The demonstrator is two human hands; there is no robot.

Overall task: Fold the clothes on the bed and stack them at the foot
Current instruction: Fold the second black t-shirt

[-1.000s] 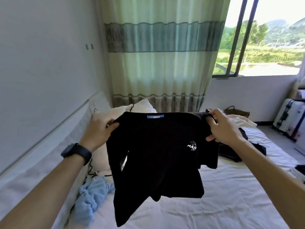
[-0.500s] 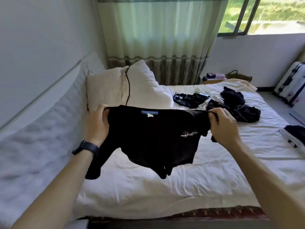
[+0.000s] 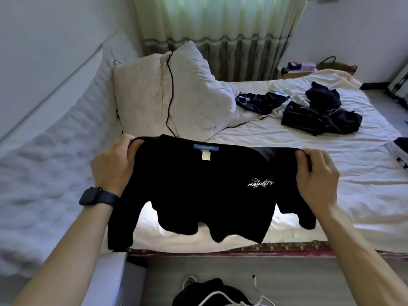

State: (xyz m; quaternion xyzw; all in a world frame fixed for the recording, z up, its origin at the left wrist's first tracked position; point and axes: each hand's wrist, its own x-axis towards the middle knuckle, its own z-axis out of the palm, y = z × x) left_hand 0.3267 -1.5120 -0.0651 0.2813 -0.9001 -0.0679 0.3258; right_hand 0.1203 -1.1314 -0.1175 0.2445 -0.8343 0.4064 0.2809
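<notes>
Because the left hand and right hand clench fingers on each shoulder, the black shirt hangs spread, centre frame, over the bed edge. Probably ready to lay flat for folding. More dark clothes lie upper right.

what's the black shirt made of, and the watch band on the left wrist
Black shirt: looks like a soft matte knit, probably cotton jersey; it hangs limp from the left hand and right hand, with no sheen. Watch band: dark, smooth and matte, likely silicone or rubber, though fabric cannot be ruled out.
</notes>
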